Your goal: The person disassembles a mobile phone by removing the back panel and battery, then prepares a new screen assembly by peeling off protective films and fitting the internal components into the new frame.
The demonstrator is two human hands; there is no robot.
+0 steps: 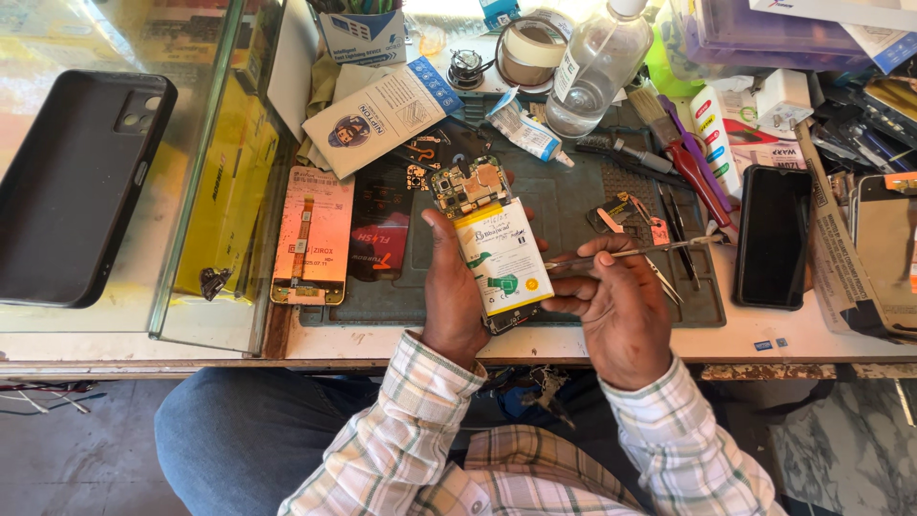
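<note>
Two hands meet over the near edge of a dark work mat (573, 205). Between them is an opened phone (492, 244), back cover off, its white battery and the circuit board at the far end showing. It is tilted, far end leaning left, and held above the mat just beyond the bench's near edge. The left hand (451, 291) grips the phone from its left side, thumb laid over the edge onto the battery, fingers wrapped behind. The right hand (611, 301) pinches metal tweezers (635, 252) between thumb and fingers; the tweezers lie nearly level, one end close to the phone's right edge, the other reaching right toward the tool pile. Whether that near end touches the phone I cannot tell.

On the mat far right of the hands lie a brush (659, 115), a red-handled screwdriver (702, 182) and other thin tools. Right of the mat a black phone (772, 234) lies screen up. Left of the mat rests a display panel (310, 239) with an orange film. Far from the hands stand a clear bottle (597, 67), a tape roll (530, 48) and a small glue tube (525, 129). Well to the left, a black case (76, 186) lies on a glass counter (191, 277). Checked sleeves and blue trousers fill the near part of the view.
</note>
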